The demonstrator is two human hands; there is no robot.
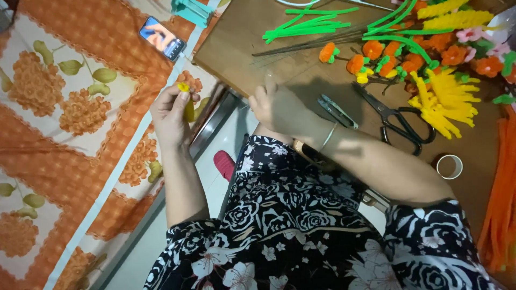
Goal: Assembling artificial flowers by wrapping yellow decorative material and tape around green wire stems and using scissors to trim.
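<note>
L hand [171, 114] pinching small yellow flower [184, 86] w/ fingertips, off table edge [226, 59] over orange bedsheet [80, 134], R hand [279, 110] loosely curled at table edge, grip unclear, holds nothing visible, black scissors [400, 121] just beside on tabletop

lit phone screen [162, 38] lying on orange floral bedcover [80, 107], upper left

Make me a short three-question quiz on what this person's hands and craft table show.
1. True or false: the left hand pinches a small yellow fuzzy piece.
2. What lies nearest the right hand: a) thread snips b) tape roll c) phone?
3. What colour are the handles of the scissors?

Key: 1 true; 2 a; 3 black.
</note>
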